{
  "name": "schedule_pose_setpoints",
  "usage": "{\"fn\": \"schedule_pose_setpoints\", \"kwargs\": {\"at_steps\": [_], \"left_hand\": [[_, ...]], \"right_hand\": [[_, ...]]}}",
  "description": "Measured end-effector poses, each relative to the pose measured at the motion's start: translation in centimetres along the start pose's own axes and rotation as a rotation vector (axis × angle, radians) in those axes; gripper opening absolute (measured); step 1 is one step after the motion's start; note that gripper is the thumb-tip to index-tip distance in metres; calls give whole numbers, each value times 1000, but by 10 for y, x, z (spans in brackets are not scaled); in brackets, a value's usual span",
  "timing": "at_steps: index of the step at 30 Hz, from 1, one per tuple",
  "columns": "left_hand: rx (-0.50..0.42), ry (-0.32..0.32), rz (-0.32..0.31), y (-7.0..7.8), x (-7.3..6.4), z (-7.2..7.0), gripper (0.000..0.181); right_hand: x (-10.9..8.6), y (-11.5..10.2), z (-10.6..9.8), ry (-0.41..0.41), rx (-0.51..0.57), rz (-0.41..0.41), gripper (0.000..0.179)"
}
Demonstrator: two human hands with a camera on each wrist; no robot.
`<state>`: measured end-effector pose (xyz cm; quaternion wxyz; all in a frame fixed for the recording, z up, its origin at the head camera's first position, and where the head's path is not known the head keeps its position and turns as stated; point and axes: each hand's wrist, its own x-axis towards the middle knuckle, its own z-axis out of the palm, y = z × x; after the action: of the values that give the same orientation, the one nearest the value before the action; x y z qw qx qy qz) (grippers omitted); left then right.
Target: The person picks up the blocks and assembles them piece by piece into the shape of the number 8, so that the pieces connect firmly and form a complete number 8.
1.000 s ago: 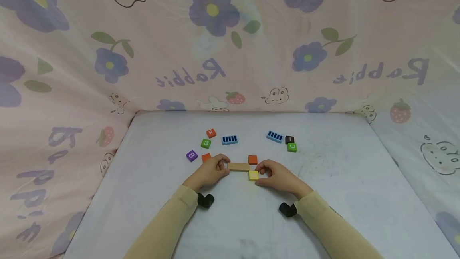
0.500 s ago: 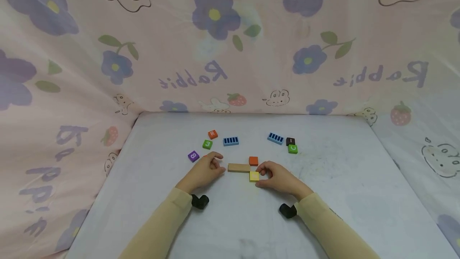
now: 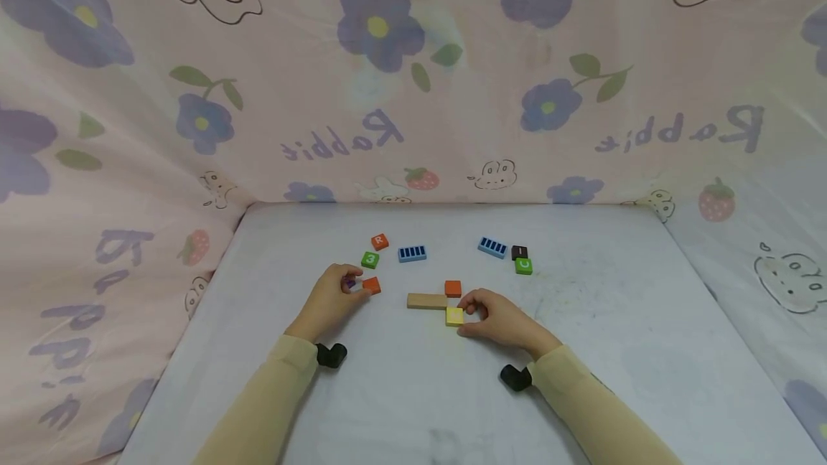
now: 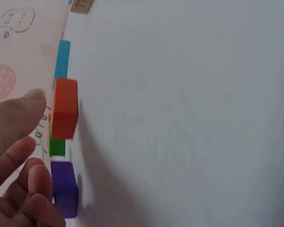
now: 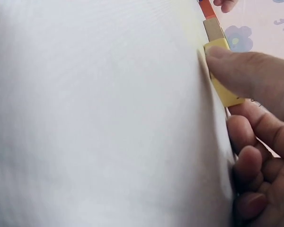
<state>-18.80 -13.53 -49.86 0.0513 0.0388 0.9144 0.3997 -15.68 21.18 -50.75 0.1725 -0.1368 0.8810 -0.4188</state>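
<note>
Leftward from the wooden strip, the left hand has been moved; its fingers are held loose and released beside an orange block, and a purple block is partly covered by them. At the strip's near right corner on the bench, a yellow block is pinched by the right hand. Farther out, two blue blocks are seen.

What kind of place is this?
Maybe a play corner, though I can't be sure. There's a white table, little colourful blocks, some with letters, and flowery bunny cloth around the back and sides.
</note>
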Motion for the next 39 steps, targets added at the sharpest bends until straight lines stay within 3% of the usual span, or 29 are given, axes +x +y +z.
{"fn": "schedule_pose_setpoints", "kwargs": {"at_steps": [7,16,26,33,39], "left_hand": [[17,-27,40,-8,6,-3,36],[67,-63,23,-5,9,-1,36],[108,-97,66,-1,8,-5,34],[93,-87,83,14,6,-2,32],[27,-108,14,29,6,5,31]], "right_hand": [[1,2,0,-2,3,-6,35],[2,2,1,1,-3,3,35],[2,1,1,1,-7,2,35],[1,-1,0,4,-1,6,35],[0,-2,1,4,1,22,34]]}}
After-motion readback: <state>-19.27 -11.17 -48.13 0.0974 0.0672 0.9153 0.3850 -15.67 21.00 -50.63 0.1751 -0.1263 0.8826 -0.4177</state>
